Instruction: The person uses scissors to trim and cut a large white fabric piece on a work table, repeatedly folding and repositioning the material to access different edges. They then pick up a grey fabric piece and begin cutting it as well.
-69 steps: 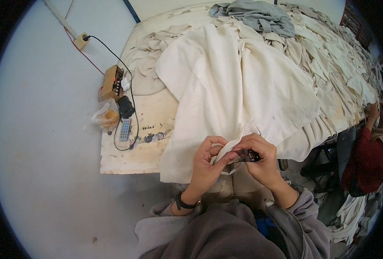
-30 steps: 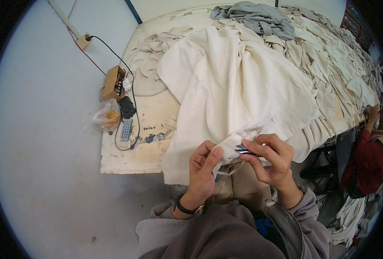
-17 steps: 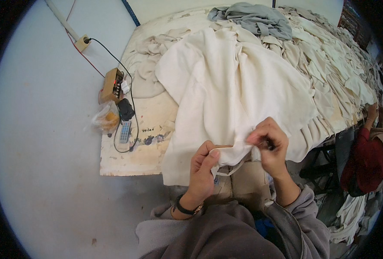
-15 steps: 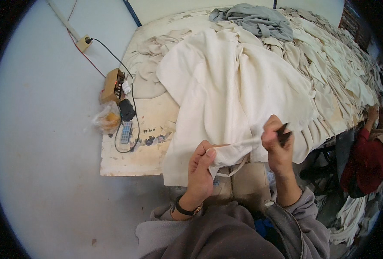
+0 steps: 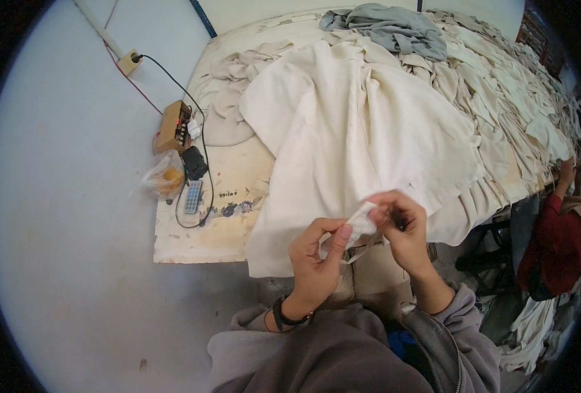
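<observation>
A large cream knit garment point(image 5: 343, 144) lies spread over the table, its near edge hanging toward my lap. My left hand point(image 5: 314, 259) pinches a folded bit of that edge between thumb and fingers. My right hand point(image 5: 408, 232) is close beside it, fingertips against the same bit of cloth and blurred by motion. Tucked in the right palm is a small black tool point(image 5: 400, 224), mostly hidden by the fingers; its shape resembles thread snips. Between the hands a narrow cream strip point(image 5: 367, 252) loops down below the edge.
On the table's left are a remote control point(image 5: 193, 196), a black adapter point(image 5: 194, 162), a brown box point(image 5: 173, 128) with a cable, and a plastic bag point(image 5: 164, 175). A grey garment point(image 5: 388, 29) and heaped cream garments point(image 5: 506, 98) lie behind and right. A person in red point(image 5: 552, 249) is at the right.
My right hand has come down and left to meet the cloth at my left hand. The left hand has shifted slightly right, still pinching the edge.
</observation>
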A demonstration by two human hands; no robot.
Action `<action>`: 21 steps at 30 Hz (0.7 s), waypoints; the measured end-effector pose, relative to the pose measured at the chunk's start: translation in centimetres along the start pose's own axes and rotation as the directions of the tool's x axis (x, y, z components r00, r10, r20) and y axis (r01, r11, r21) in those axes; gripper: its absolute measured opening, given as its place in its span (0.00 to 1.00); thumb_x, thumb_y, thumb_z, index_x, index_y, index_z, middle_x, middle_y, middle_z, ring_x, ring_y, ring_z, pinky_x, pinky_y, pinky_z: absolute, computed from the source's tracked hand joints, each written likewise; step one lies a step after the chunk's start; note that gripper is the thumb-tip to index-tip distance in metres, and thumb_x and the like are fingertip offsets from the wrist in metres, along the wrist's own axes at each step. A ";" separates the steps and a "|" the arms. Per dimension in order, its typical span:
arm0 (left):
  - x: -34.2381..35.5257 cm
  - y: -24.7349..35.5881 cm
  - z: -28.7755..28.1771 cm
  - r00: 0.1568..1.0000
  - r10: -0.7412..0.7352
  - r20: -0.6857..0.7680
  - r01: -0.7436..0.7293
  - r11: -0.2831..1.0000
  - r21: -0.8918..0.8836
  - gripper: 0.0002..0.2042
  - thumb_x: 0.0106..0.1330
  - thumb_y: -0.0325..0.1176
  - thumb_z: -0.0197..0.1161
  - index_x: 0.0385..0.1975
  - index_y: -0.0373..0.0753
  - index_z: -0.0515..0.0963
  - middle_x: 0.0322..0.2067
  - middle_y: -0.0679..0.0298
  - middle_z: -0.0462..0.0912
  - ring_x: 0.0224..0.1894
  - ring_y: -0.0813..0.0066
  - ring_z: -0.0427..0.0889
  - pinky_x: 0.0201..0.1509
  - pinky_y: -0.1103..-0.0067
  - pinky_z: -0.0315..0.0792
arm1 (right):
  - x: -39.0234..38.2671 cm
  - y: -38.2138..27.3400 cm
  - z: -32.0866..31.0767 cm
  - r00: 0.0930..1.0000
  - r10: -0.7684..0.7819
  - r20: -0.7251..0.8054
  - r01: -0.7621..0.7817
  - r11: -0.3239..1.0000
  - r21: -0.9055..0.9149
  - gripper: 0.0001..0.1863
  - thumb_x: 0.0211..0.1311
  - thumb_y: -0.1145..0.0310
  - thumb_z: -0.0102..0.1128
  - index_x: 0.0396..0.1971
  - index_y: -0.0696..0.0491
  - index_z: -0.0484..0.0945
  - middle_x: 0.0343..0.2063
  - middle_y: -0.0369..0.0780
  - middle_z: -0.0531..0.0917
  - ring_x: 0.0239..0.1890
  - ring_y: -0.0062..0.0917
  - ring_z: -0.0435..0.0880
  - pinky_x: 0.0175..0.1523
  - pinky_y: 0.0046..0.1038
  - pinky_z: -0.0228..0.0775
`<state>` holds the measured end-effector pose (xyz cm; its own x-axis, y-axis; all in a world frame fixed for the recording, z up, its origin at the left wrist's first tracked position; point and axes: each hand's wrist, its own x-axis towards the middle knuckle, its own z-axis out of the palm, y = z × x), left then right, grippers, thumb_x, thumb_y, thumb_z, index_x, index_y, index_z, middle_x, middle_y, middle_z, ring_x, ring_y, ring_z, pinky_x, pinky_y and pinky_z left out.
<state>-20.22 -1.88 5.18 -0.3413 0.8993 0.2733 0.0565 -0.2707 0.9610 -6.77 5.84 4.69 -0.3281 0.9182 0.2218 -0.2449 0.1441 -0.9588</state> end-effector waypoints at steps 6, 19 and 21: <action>-0.1 -0.7 0.2 0.997 -0.050 -0.058 0.028 0.944 -0.330 0.04 0.63 0.23 0.57 0.34 0.31 0.75 0.34 0.64 0.79 0.35 0.85 0.74 0.40 0.88 0.67 | -0.4 -1.5 0.2 0.841 -0.535 0.084 0.524 0.764 -0.376 0.21 0.37 0.86 0.64 0.38 0.57 0.80 0.31 0.40 0.77 0.30 0.23 0.79 0.34 0.18 0.70; -0.5 -2.0 -0.2 0.986 -0.162 0.047 0.144 0.665 -0.732 0.03 0.61 0.24 0.55 0.29 0.37 0.68 0.31 0.65 0.77 0.35 0.83 0.75 0.44 0.84 0.68 | -0.2 -1.5 -1.5 0.925 -0.362 0.118 0.361 0.932 0.035 0.09 0.32 0.83 0.51 0.20 0.59 0.76 0.24 0.39 0.79 0.21 0.24 0.73 0.30 0.21 0.66; -0.5 -1.9 -0.2 0.976 -0.215 0.040 0.183 0.699 -0.692 0.04 0.60 0.25 0.54 0.29 0.39 0.65 0.30 0.66 0.75 0.35 0.81 0.75 0.44 0.81 0.70 | -0.7 -2.1 -2.0 0.877 -0.376 0.300 0.331 0.924 0.191 0.07 0.37 0.81 0.54 0.19 0.56 0.78 0.21 0.37 0.79 0.21 0.23 0.73 0.30 0.22 0.66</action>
<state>-20.36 -1.90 3.16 -0.3074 0.9496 0.0618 -0.6717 -0.2625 0.6928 -4.18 5.65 6.22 -0.4694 0.6404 0.6079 -0.5088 0.3664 -0.7790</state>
